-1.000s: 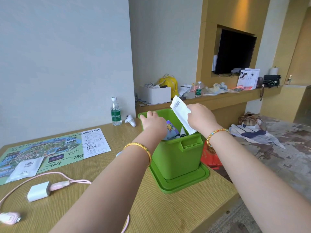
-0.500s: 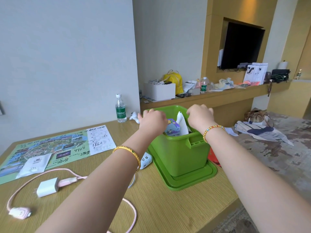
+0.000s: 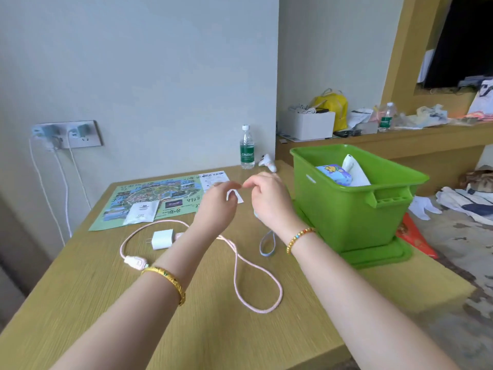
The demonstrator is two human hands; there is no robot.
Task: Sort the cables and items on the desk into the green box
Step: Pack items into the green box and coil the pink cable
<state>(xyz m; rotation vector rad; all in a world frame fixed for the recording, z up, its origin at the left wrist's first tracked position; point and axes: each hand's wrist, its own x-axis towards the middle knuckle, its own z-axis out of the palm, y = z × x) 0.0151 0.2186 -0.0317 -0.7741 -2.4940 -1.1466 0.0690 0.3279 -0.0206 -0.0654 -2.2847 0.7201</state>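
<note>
Left hand (image 3: pixel 218 201): grip narrow, fingertips pinched on a small white folded strip (image 3: pixel 234 195), held above the wooden worktop (image 3: pixel 112 284). Right hand (image 3: pixel 269 198): fingers curled, thumb and forefinger nearly meeting beside the strip; whether they touch it cannot be told. Pink looped cable (image 3: pixel 248 279) with white charger block (image 3: pixel 162 239): lying on worktop. Green plastic box (image 3: pixel 354 214): right of hands, on its green lid.
</note>
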